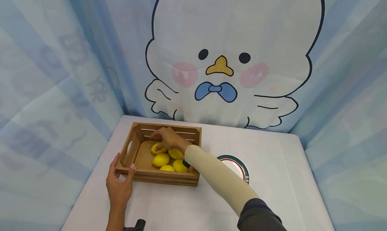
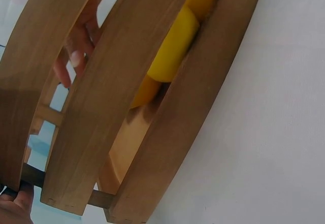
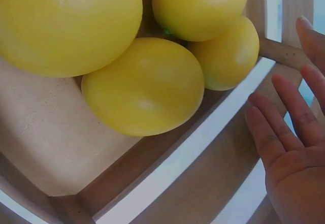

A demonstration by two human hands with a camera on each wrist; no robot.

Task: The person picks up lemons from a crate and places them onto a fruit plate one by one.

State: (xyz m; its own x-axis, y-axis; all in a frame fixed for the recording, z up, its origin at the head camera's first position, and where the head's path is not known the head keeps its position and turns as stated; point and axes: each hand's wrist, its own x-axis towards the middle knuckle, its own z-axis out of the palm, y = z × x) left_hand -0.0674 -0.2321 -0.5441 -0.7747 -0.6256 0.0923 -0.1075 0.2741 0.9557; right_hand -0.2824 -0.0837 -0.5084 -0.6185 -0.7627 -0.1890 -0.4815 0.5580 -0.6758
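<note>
A slatted wooden crate [image 1: 157,178] stands at the left of the white table with several yellow lemons [image 1: 161,160] inside. My left hand [image 1: 119,187] grips its front left corner, thumb over the front rim; only part of that hand [image 2: 16,206] shows in the left wrist view. Above the lemons, inside the crate, hovers my right hand [image 1: 169,138]. The right wrist view shows its fingers [image 3: 299,122] spread and fairly straight beside the lemons [image 3: 144,87], apart from them. Through the slats, the left wrist view shows the right hand [image 2: 78,46] too.
A white plate with a green and red rim [image 1: 243,167] lies right of the crate, partly hidden by my right forearm. Pale blue curtains [image 1: 45,90] close off the sides, and a cloth with a cartoon bird [image 1: 223,33] hangs behind the table [image 1: 278,164].
</note>
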